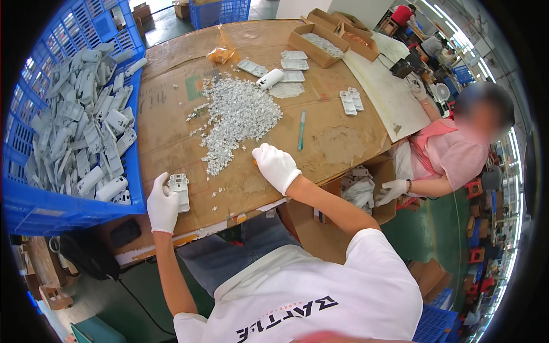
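My left hand (pixel 163 204), in a white glove, grips a white plastic housing (pixel 179 192) by its left side near the table's front edge. The housing has small cut-outs at its far end. My right hand (pixel 276 167), also gloved, is closed just above the cardboard-covered tabletop. A bit of orange shows at its left side, but what the fingers hold is hidden. Beyond the hands spreads a heap of small, shiny white-grey parts (pixel 240 117). A teal pen (pixel 301 131) lies to the right of the heap.
A blue crate (pixel 137 154) full of white housings stands at left. Several housings (pixel 294 64) and an orange plastic bag (pixel 222 55) lie farther back, near small-part boxes (pixel 317 44). A co-worker in pink (pixel 452 151) sits at right beside an open carton (pixel 386 188).
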Motion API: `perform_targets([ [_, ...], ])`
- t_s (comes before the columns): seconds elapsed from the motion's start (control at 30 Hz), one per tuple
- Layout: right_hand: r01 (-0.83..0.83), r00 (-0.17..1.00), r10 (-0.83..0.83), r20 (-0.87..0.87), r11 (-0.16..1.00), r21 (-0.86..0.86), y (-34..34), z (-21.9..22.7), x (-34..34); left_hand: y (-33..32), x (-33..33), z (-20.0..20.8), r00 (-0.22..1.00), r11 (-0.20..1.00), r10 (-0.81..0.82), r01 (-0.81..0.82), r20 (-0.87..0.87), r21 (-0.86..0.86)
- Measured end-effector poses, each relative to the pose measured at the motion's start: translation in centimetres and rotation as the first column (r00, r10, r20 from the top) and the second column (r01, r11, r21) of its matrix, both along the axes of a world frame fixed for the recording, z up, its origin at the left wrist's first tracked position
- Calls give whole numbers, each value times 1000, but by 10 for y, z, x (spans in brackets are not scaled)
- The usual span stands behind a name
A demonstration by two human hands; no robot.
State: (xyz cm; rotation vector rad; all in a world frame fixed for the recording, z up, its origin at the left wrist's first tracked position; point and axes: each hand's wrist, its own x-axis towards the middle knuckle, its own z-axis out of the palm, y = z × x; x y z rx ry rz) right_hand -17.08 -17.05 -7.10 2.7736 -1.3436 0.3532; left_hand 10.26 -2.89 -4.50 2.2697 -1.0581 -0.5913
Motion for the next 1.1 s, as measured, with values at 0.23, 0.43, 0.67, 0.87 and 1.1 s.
perform_targets([
  [0.23, -243, 970, 243, 15, 964, 106, -1, 24, 2, 1, -3, -17, 997, 970, -64, 71, 39, -231],
  [0.43, -358, 881, 286, 376, 924, 135, -16, 13, 4, 4, -14, -15, 998, 962, -60, 59, 5, -268],
  [0.67, -313, 903, 258, 344, 943, 114, -15, 14, 12, 11, -7, -25, 990, 945, -134, 139, 38, -295],
  [0.87, -342, 903, 294, 314, 934, 108, -17, 12, 15, 11, -10, -27, 994, 934, -105, 110, 34, -341],
  [1.1, -310, 931, 278, 237, 945, 106, -9, 7, 17, 18, -14, -28, 992, 929, -118, 92, -51, -359],
])
